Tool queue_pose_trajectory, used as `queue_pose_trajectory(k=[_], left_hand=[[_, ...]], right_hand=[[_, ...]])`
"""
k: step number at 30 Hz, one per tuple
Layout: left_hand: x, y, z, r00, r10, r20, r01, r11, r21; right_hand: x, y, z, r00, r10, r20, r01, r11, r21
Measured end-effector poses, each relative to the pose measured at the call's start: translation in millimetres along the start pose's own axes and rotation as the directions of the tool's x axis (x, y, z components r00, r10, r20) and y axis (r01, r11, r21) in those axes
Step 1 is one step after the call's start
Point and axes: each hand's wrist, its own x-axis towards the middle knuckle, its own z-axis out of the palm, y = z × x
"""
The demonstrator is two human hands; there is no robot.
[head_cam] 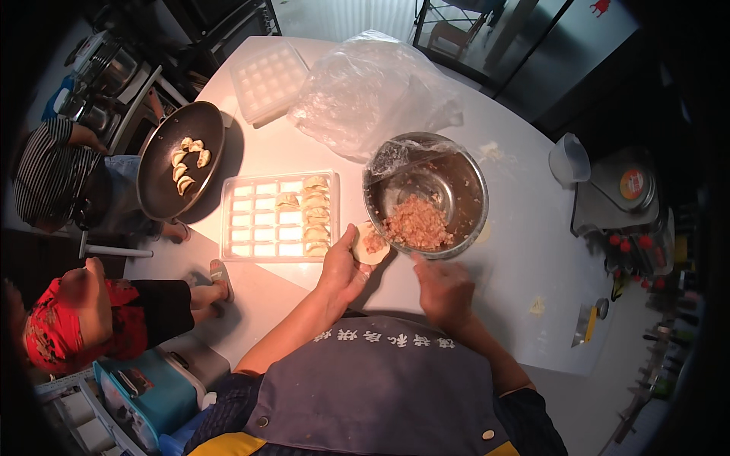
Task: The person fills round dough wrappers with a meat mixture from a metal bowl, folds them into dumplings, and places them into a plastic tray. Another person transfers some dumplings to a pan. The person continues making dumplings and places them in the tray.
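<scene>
A round dumpling wrapper [361,254] with a clump of pinkish filling [374,243] on it lies in my left hand [342,268]. My right hand [446,289] is curled at the near rim of a steel mixing bowl [482,191]. Blur and the angle hide whether it grips a utensil. Inside the bowl is a mound of minced filling [419,223], with plastic film [393,162] over the far left rim. Left of the bowl, a compartmented plastic tray [223,219] holds a column of folded dumplings [316,215] on its right side and one more dumpling [287,200] beside them.
A frying pan [154,191] with several dumplings sits at the table's left edge. Behind are another tray [268,77] and a large clear plastic bag [365,91]. At right are a plastic cup [569,159] and a yellow-edged scraper [584,326]. Two people stand at left.
</scene>
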Motion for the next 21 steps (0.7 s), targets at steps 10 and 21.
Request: queue_pose_trajectory(k=[10, 21], left_hand=[[0, -17, -34, 0.964, 0.053, 0.261, -0.078, 0.993, 0.084], [10, -6, -13, 0.995, 0.028, 0.092, -0.024, 0.999, -0.043]], right_hand=[[25, -7, -19, 0.892, 0.356, 0.28, -0.412, 0.894, 0.177], [-11, -19, 10, 0.995, -0.095, -0.031, 0.094, 0.995, -0.025]])
